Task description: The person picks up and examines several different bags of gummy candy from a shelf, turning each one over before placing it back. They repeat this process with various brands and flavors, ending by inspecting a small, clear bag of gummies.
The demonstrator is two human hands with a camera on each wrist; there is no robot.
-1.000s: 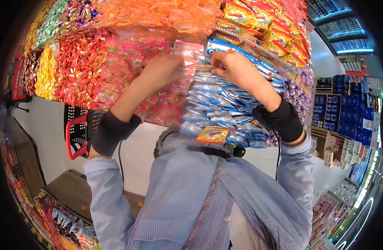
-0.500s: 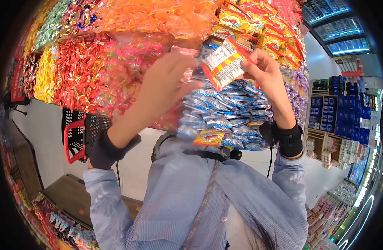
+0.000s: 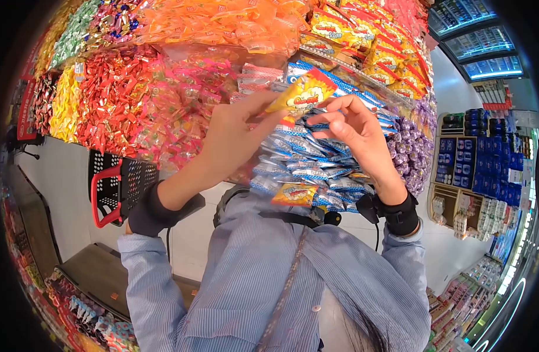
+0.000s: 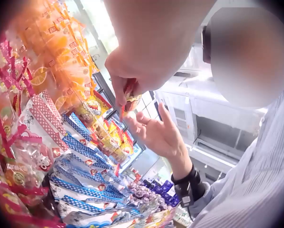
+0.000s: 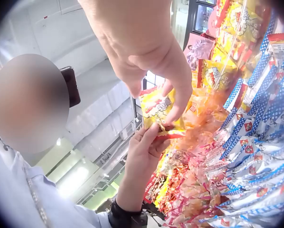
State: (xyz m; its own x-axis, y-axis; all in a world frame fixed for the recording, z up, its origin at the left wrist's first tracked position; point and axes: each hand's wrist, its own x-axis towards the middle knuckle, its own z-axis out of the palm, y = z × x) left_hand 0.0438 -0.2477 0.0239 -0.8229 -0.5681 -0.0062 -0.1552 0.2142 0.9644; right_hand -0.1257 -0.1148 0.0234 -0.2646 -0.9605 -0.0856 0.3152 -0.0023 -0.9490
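A yellow and red packet (image 3: 307,97) is tilted above the blue-and-white packets (image 3: 304,158). My left hand (image 3: 234,135) pinches its lower left side between thumb and fingers. Just right of the packet, my right hand (image 3: 360,132) has its fingers loosely bent and apart, holding nothing. In the left wrist view, the right palm (image 4: 161,135) faces the packet (image 4: 131,102), which the left hand (image 4: 142,66) holds. The right wrist view has the packet (image 5: 156,109) behind the right hand (image 5: 146,52), gripped from below by the left hand (image 5: 142,159).
Orange (image 3: 217,23), red (image 3: 114,97) and pink (image 3: 187,76) wrapped sweets fill sections around the hands. Yellow packets (image 3: 392,61) and purple sweets (image 3: 410,146) are at the right. One yellow packet (image 3: 294,194) rests near the front edge. A black basket with a red handle (image 3: 93,193) stands at the left.
The packet came up from the display in my right hand, then passed to my left hand. Its printed back has turned away, and its yellow front shows. My right fingers have let go.
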